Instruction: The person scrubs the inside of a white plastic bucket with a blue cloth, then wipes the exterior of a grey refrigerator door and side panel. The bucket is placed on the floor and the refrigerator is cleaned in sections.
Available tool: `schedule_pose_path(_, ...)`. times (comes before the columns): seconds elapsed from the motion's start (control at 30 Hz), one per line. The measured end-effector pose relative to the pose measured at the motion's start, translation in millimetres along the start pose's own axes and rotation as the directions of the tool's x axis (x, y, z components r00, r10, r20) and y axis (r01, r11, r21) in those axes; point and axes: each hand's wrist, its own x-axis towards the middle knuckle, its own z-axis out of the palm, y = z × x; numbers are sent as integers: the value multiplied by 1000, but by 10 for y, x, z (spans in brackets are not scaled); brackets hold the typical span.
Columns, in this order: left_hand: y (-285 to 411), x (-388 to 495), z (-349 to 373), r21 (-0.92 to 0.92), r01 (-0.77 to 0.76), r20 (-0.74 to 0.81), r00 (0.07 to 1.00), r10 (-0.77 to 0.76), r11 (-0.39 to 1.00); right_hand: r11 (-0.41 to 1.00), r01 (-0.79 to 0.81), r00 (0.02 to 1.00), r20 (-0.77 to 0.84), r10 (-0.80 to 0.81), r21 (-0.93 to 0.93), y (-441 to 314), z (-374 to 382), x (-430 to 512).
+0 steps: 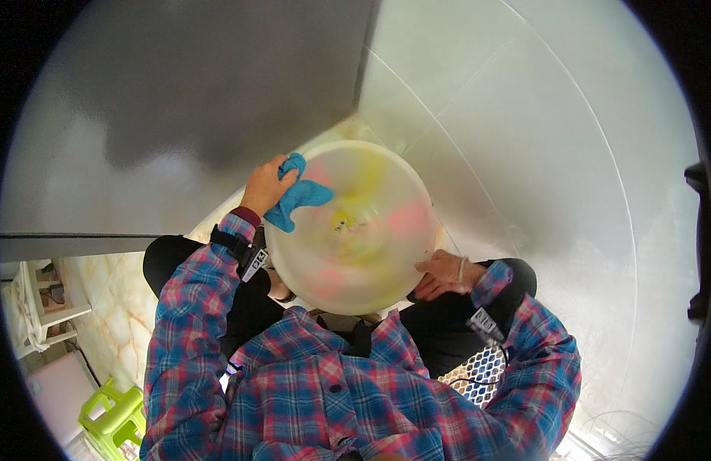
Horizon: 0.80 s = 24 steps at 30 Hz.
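Between my knees is a round white basin, tilted so that its inside faces me. Pink and yellow patches inside it look smeared by motion blur, with a sharper yellow pattern at the centre. My left hand grips a blue cloth at the basin's upper left rim, and part of the cloth hangs over the inside. On the lower right rim is my right hand, its thumb at the edge and its fingers curled around the outside.
A dark glossy panel rises at the left and a pale tiled wall at the right, meeting beyond the basin. A green plastic stool and a white shelf unit stand at the lower left. White mesh shows beneath my right leg.
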Motion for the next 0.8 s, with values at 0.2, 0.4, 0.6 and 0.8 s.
schedule_pose_path(0.2,82,156,22,62,-164,19,987,163,985,110,192,175,-76,-982,-975,-836,-385,282)
schedule_pose_path(0.4,26,159,29,62,-170,-24,985,172,983,317,196,402,-219,-889,-928,-1273,-193,858)
schedule_pose_path(0.6,-193,-26,151,50,-36,-127,991,42,998,524,272,217,-479,-850,-807,-704,-295,1117)
schedule_pose_path(0.8,-257,-71,109,130,8,-141,990,10,991,722,683,469,-693,-547,-108,-18,165,1250)
